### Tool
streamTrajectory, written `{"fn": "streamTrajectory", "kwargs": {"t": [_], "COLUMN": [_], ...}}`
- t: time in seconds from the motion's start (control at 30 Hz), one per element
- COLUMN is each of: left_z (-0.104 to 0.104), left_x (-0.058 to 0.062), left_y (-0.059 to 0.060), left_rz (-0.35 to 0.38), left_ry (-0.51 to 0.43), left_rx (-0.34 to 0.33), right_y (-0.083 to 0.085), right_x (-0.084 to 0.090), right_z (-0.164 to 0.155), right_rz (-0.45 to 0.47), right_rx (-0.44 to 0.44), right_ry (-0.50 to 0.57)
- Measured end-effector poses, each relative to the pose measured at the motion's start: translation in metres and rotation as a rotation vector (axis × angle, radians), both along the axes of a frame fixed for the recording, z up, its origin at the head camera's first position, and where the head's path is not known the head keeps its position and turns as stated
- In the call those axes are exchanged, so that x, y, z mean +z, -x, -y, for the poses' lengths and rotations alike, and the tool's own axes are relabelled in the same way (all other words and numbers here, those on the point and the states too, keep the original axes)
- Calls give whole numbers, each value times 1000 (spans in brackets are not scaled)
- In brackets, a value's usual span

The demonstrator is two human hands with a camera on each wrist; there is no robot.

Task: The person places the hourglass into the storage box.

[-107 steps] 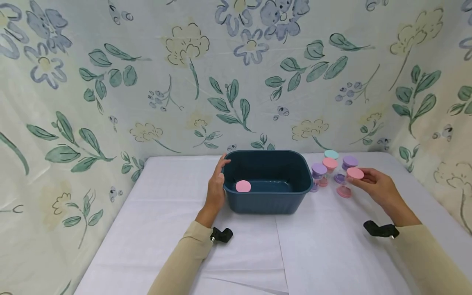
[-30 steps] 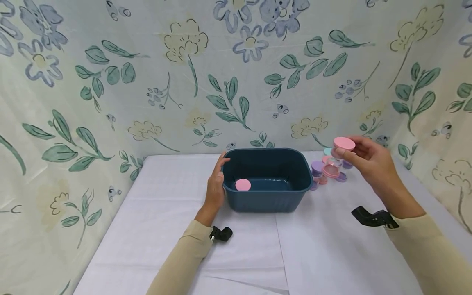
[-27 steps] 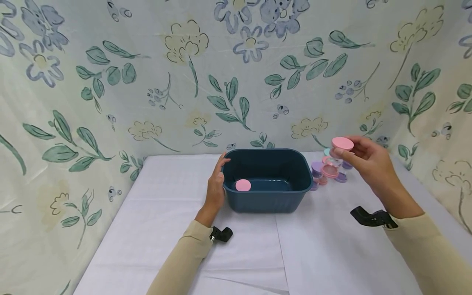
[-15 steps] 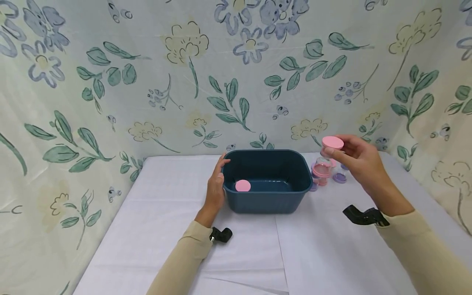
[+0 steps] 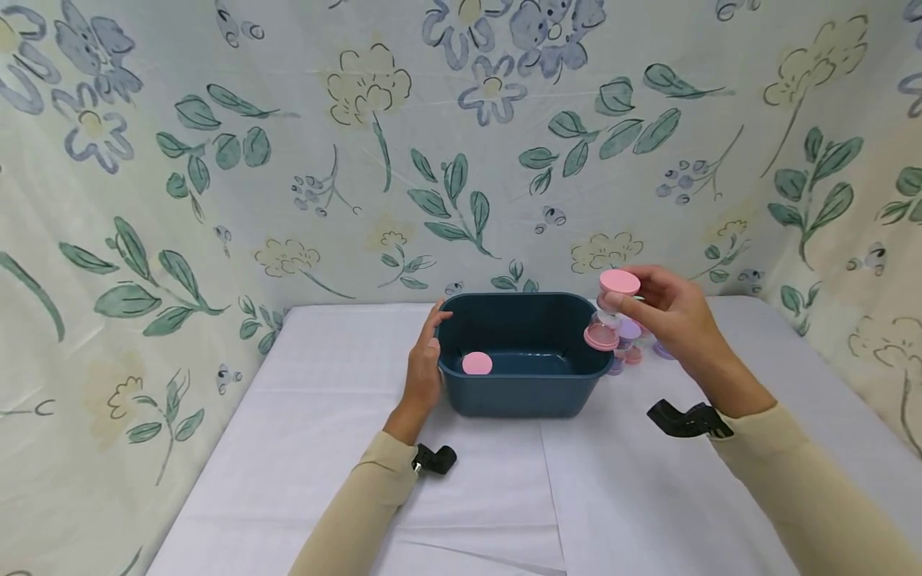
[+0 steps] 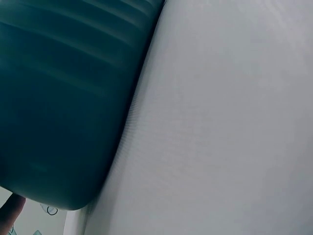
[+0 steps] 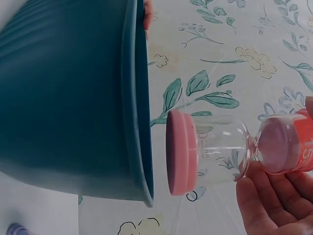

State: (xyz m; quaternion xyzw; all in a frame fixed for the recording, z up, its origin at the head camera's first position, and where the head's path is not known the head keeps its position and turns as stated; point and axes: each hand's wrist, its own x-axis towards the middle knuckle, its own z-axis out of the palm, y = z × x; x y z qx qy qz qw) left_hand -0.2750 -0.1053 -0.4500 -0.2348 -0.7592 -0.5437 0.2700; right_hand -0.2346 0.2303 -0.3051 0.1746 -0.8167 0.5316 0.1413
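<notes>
My right hand holds a pink-capped sand timer by its upper end, above the right rim of the dark teal bin. In the right wrist view the sand timer shows clear glass bulbs, pink sand in the bulb nearer the fingers and a label reading 15. The fingers curl under its narrow waist. My left hand rests against the bin's left side, its fingers fairly straight along the rim. Inside the bin at the left, a pink round cap shows; the rest of that item is hidden.
Just right of the bin stand several more sand timers, including a purple one, partly hidden behind my right hand. A white cloth covers the table. Floral fabric hangs behind and at both sides.
My right hand has lifted the pink sand timer off the table and carried it left, from the other timers to the bin's right rim. My left hand and the bin have stayed in place.
</notes>
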Motion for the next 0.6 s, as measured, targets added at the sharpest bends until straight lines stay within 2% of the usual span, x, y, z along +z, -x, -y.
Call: {"fn": "streamTrajectory", "kwargs": {"t": [0.23, 0.6], "left_z": [-1, 0], "left_x": [2, 0], "left_y": [0, -1], "left_rz": [-23, -28], "left_ry": [8, 2], "left_rx": [1, -5], "right_y": [4, 6], "right_x": [-3, -12], "right_z": [12, 29], "right_rz": [18, 105], "right_rx": [32, 76], "right_ry": [5, 11]}}
